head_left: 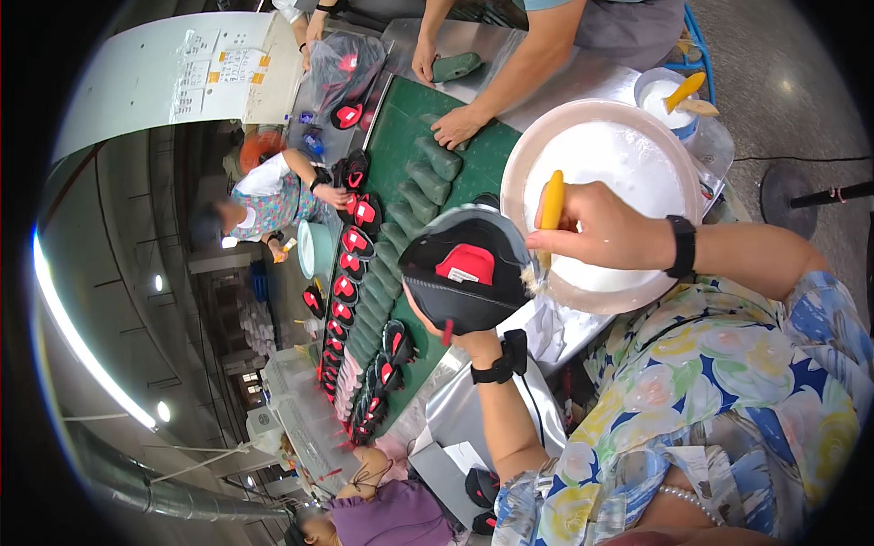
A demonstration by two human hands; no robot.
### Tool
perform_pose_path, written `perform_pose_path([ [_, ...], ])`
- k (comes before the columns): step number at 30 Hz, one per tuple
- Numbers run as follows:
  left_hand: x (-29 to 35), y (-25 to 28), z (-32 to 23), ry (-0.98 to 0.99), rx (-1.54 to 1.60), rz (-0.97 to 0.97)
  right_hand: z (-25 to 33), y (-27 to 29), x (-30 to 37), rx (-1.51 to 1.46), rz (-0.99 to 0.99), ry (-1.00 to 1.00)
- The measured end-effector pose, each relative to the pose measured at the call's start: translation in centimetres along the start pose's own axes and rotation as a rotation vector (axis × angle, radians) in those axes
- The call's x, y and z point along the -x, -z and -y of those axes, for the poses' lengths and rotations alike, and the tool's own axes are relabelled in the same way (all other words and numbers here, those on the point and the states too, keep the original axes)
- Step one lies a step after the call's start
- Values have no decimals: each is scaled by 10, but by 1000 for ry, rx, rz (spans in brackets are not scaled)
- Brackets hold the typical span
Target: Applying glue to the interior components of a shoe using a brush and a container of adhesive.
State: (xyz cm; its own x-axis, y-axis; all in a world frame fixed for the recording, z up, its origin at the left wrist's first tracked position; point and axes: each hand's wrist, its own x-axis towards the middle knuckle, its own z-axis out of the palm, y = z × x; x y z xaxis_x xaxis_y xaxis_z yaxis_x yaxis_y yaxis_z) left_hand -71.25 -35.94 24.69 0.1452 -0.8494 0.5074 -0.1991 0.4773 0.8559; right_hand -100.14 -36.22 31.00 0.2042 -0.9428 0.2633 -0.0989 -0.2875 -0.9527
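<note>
My right hand (596, 226) is closed around the yellow handle of a brush (553, 200). Its pale bristles are at the rim of a black shoe upper (464, 296); whether they touch it I cannot tell. A red patch with a white label shows inside the upper. My left hand (475, 346) grips the upper from below, its fingers partly hidden behind it. Under my right hand stands a wide pinkish basin (512, 164) of white liquid. Beyond the upper, grey-green sole-shaped pieces (414, 200) lie in a row on a green belt (391, 118).
Black shoes with red insides (344, 289) line the belt's far edge. A co-worker's hands (460, 126) handle grey-green pieces on the belt. Across it, another person (273, 196) reaches to the shoes. A small bucket (648, 84) with a yellow-handled brush (685, 91) stands beside the basin.
</note>
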Motion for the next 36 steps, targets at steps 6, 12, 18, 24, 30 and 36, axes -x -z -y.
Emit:
perform_pose_path([
  [6, 17, 16, -15, 766, 885, 352, 0, 16, -4, 31, 92, 479],
  [12, 66, -21, -19, 1178, 1011, 327, 21, -14, -14, -74, 332, 978],
  [18, 68, -44, -43, 1602, 1138, -36, 14, -15, -24, 229, 450, 969],
  [24, 65, -40, -39, 1557, 1342, -44, 2, -4, -24, 388, 476, 719],
  [30, 81, -23, -27, 1341, 1218, -4, 3, -4, -29, 423, 491, 459],
  [36, 78, -18, -22, 1170, 1024, 84, 4, 0, -36, 364, 442, 268],
])
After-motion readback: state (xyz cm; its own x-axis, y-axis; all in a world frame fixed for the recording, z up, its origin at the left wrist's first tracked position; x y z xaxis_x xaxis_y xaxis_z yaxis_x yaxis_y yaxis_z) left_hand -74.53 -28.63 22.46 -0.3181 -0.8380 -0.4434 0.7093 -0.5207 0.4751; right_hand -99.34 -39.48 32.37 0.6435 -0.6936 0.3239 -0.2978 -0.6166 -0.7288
